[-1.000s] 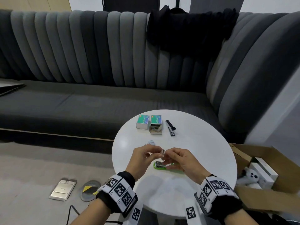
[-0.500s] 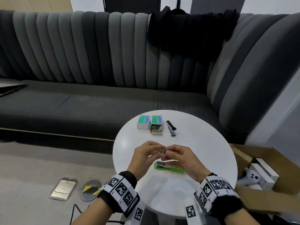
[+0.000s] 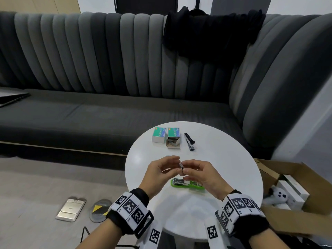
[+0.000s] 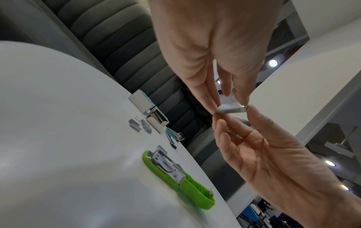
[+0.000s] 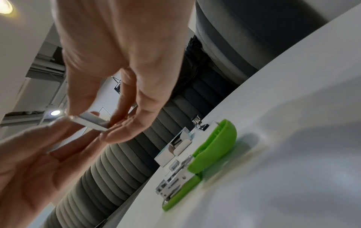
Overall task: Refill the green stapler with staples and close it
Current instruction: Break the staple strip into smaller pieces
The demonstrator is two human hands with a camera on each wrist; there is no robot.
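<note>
The green stapler (image 3: pixel 186 185) lies opened flat on the round white table (image 3: pixel 224 159), its metal magazine (image 4: pixel 166 160) facing up. Above it, both hands meet on a short silver staple strip (image 3: pixel 181 167). My left hand (image 3: pixel 177 164) pinches the strip (image 4: pixel 231 108) between thumb and fingers. My right hand (image 3: pixel 186 170) pinches the same strip (image 5: pixel 91 121) from the other side. The stapler (image 5: pixel 205 162) is untouched and lies just below and nearer to me than the hands.
Two green staple boxes (image 3: pixel 159 134) (image 3: pixel 173 138) stand at the table's far side, the right one open. A black stapler (image 3: pixel 189 141) lies beside them. Loose staple pieces (image 4: pixel 139 123) lie near the open box. A cardboard box (image 3: pixel 296 203) sits on the floor at right, a sofa (image 3: pixel 107 114) behind.
Both hands have stayed together over the stapler with the strip between them. The left hand's fingers have shifted a little and now cover the loose staples in the head view.
</note>
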